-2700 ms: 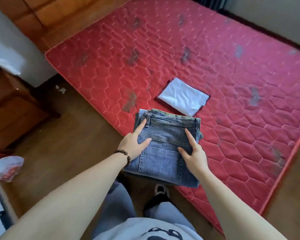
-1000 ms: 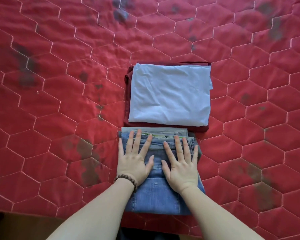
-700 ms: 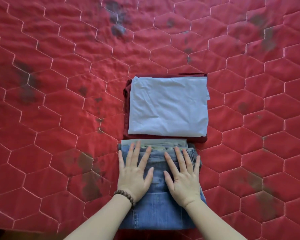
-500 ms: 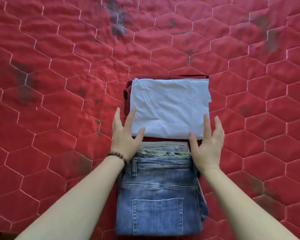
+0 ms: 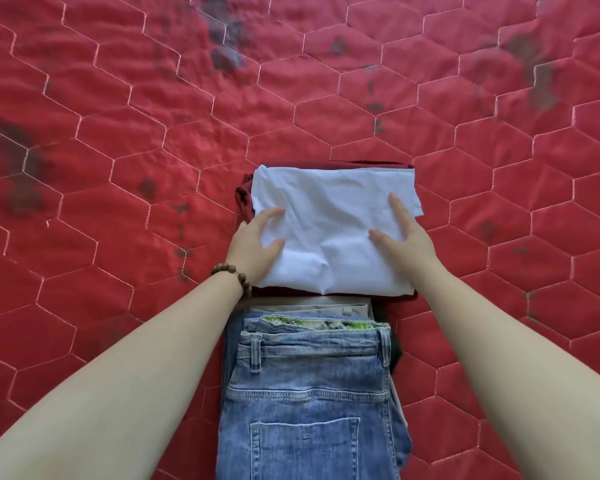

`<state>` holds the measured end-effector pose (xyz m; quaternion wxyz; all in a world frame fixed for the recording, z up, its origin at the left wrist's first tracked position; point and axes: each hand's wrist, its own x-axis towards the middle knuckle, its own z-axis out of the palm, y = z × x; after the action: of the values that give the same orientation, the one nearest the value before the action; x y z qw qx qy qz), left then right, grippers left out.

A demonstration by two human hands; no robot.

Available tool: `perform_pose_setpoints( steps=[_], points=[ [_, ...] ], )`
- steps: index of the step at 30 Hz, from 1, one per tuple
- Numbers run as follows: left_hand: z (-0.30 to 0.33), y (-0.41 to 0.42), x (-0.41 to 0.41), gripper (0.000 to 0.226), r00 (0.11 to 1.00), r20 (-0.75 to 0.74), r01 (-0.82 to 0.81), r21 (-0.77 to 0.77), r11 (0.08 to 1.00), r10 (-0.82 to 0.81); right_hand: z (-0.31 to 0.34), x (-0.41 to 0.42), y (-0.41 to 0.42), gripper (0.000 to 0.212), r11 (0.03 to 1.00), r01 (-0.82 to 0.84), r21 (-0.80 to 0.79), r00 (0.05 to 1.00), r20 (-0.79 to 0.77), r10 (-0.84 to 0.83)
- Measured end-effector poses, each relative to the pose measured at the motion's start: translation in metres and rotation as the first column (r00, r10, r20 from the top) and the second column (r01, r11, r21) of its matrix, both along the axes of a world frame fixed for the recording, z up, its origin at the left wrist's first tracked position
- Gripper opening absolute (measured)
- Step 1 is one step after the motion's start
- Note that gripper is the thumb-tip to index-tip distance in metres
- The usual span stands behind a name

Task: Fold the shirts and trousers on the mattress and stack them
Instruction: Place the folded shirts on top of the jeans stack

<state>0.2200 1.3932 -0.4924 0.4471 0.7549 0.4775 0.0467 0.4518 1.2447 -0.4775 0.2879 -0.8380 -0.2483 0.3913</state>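
Gripping the folded white shirt (image 5: pixel 333 233) at both side edges: left hand (image 5: pixel 255 245) at its left edge, thumb and one finger lying on top of the cloth, the other fingers hidden beneath or beside it; right hand (image 5: pixel 407 242) at its right edge, thumb and forefinger on top, the rest out of sight past the edge. Both hands grasp the shirt; neither is released. A beaded bracelet (image 5: pixel 234 277) sits on the left wrist.

White shirt lies between the two hands, on top of a folded dark red garment (image 5: pixel 245 199) whose border shows just past the left hand's fingertips and along the far edge. The cloth is creased between the thumbs.

Nearer than both hands, between the forearms: a stack topped by folded blue jeans (image 5: pixel 312 403), waistband toward the hands. Under the jeans, edges of a green-patterned garment (image 5: pixel 312 322) and a pale grey one (image 5: pixel 312 308) show, just short of the white shirt's near edge.

All rests on the red quilted mattress (image 5: pixel 118 168), dark-stained in places.
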Motion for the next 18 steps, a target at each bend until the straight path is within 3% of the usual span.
perform_pose_setpoints(
  steps=[2, 6, 11, 18],
  points=[
    [0.007, 0.005, 0.007, 0.050, 1.000, 0.000, -0.012, 0.031, 0.999, 0.012, 0.006, 0.002, 0.003, 0.063, 0.998, 0.009, 0.069, 0.999, -0.043, -0.006],
    [0.035, 0.007, 0.010, 0.048, 0.999, -0.025, -0.043, 0.097, 0.994, 0.046, 0.032, -0.006, 0.010, 0.056, 0.993, -0.020, 0.115, 0.999, 0.043, 0.015],
    [0.091, -0.013, -0.018, 0.052, 0.999, 0.017, -0.047, 0.130, 0.990, 0.045, 0.079, -0.031, -0.015, 0.058, 0.984, -0.010, 0.181, 0.999, 0.044, 0.002],
    [0.143, -0.109, -0.090, 0.054, 1.000, -0.005, -0.011, 0.185, 0.983, 0.012, 0.126, -0.091, -0.104, 0.072, 0.992, -0.048, 0.112, 0.988, 0.150, 0.031]
  ],
)
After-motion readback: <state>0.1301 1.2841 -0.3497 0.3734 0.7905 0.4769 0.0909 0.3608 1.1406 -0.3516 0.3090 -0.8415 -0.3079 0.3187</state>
